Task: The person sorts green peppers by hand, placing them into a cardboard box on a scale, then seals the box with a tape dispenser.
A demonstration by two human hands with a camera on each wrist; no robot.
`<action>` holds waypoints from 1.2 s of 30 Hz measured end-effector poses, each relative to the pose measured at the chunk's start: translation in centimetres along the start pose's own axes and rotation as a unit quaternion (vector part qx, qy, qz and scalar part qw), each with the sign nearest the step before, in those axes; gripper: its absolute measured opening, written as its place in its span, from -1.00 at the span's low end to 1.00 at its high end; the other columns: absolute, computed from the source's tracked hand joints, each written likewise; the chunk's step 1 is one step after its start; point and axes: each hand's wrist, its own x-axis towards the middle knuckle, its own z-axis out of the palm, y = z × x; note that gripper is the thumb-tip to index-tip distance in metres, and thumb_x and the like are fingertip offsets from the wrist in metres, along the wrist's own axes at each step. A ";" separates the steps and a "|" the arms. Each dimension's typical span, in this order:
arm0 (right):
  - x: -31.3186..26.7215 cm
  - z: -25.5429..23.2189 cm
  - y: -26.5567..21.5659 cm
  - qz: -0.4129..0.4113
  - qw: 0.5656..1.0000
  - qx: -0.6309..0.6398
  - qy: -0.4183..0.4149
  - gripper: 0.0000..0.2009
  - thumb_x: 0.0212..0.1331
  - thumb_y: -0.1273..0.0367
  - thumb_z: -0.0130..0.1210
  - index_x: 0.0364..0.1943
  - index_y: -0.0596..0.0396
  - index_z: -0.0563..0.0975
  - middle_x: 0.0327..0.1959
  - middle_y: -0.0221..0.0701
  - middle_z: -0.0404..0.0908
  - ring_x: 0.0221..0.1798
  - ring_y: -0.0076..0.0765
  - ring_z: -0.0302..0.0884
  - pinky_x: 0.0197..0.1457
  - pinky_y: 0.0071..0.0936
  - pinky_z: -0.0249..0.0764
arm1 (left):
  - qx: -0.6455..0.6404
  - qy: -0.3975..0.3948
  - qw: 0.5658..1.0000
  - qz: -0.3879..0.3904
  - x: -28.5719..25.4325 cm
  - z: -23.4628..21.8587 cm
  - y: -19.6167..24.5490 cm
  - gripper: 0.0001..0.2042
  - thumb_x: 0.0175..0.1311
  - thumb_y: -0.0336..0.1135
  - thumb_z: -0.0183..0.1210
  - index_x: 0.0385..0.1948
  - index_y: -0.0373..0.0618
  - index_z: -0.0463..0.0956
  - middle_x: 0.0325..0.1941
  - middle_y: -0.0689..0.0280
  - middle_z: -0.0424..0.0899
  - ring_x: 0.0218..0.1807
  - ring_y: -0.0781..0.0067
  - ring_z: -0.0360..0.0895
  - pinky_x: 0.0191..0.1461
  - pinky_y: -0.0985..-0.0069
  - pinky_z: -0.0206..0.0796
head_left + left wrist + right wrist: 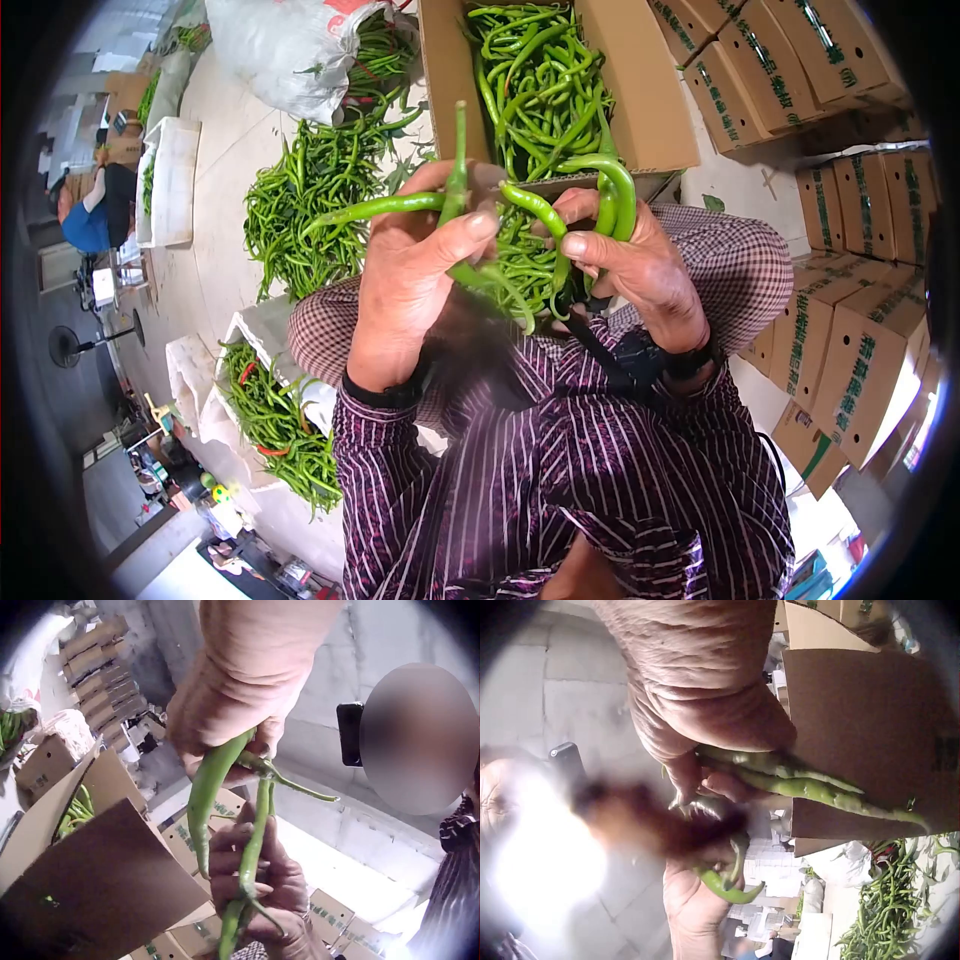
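Raised in front of the striped shirt, both hands hold long green chili peppers. The left hand (405, 280) pinches several between thumb and fingers; one pepper (375, 208) sticks out leftward and another stands up past the fingertips. In the left wrist view, a thick pepper (212, 791) hangs from that hand. The right hand (650, 275) grips curved peppers (622, 195) and has its thumb on a shorter one (535, 207) pointing at the left hand. In the right wrist view, two peppers (817, 791) extend from the right hand. Below the hands lie more chili peppers (525, 255).
An open cardboard box (640, 90) of green chilies stands just ahead. Left of it, a chili pile (310, 200) lies on the floor near a white sack (290, 60). White foam boxes (200, 370) stand at left; stacked cartons (835, 340) line the right.
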 end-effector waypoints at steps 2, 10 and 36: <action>-0.1 0.1 -0.3 0.002 0.998 -0.066 0.001 -0.81 0.17 0.40 0.22 -0.16 0.14 0.60 -0.40 -0.59 0.54 -0.39 -0.74 0.32 -0.31 -0.69 0.26 | 0.012 -0.006 1.000 -0.003 -0.3 0.3 0.3 -0.60 0.10 -0.41 0.27 -0.02 -0.30 0.40 -0.36 0.31 0.48 -0.47 0.58 0.33 -0.36 0.54 0.29; 0.1 -1.1 1.4 -0.062 0.980 -0.187 -0.003 -0.74 0.12 0.39 0.29 -0.13 0.19 0.58 -0.32 -0.57 0.57 -0.27 -0.70 0.41 -0.15 -0.64 0.37 | -0.084 -0.031 0.996 -0.022 -0.5 0.1 -1.3 -0.79 0.20 -0.38 0.17 -0.22 -0.30 0.44 -0.39 0.29 0.49 -0.52 0.59 0.30 -0.39 0.46 0.25; -1.5 -0.5 2.2 0.003 0.964 0.265 -0.032 -0.47 0.38 0.14 -0.10 0.23 0.31 0.27 0.03 -0.15 0.51 -0.08 -0.41 0.45 -0.06 -0.52 0.39 | -0.093 -0.080 0.992 0.033 5.4 -2.4 1.1 -0.63 0.28 -0.46 0.03 0.14 -0.29 0.33 0.04 0.18 0.55 0.03 0.28 0.54 0.02 0.33 0.45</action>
